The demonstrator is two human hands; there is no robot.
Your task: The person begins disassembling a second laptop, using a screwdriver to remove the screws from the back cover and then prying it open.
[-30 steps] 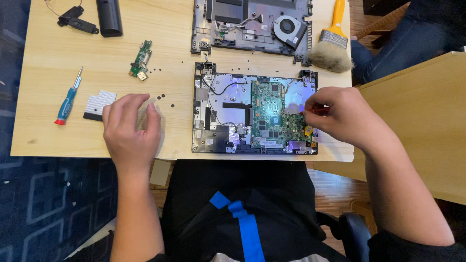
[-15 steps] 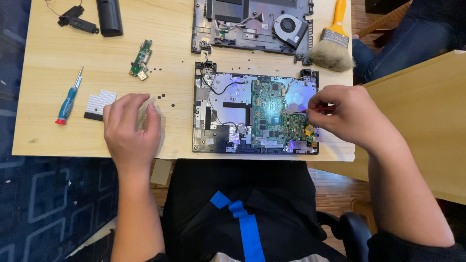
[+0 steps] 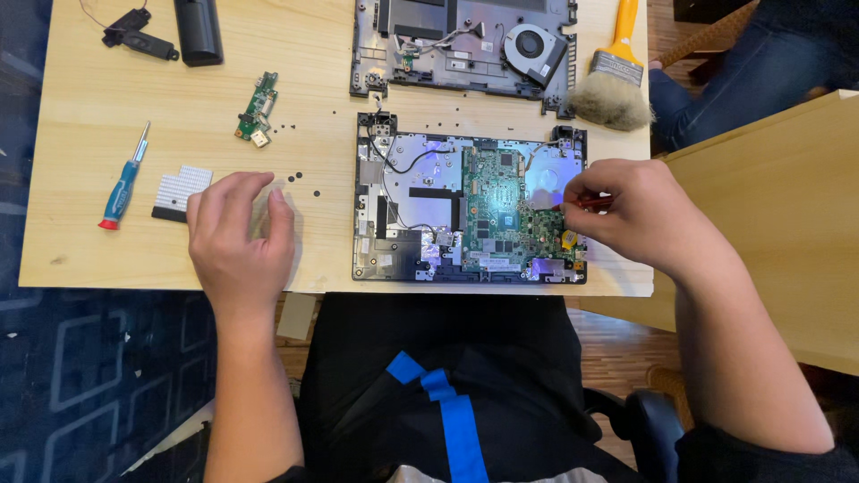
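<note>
Right hand (image 3: 640, 215) pinching a slim red-handled tool (image 3: 592, 204), long axis pointing left onto the green circuit board (image 3: 506, 210) inside the open black laptop base (image 3: 385, 255), directly beneath fingertips. Left hand (image 3: 234, 240) flat on the pale wooden table (image 3: 80, 107), fingers loosely together, well apart.

An opened laptop base (image 3: 470, 210) is set at the table's (image 3: 80, 259) near edge, right of centre, with a second laptop shell (image 3: 465, 45) behind it at the far edge. A brush (image 3: 613, 85) is laid toward the far right corner, a screwdriver (image 3: 123, 179) and a heatsink (image 3: 182, 190) near the left edge, and a small circuit board (image 3: 257, 107) between them and the base.
</note>
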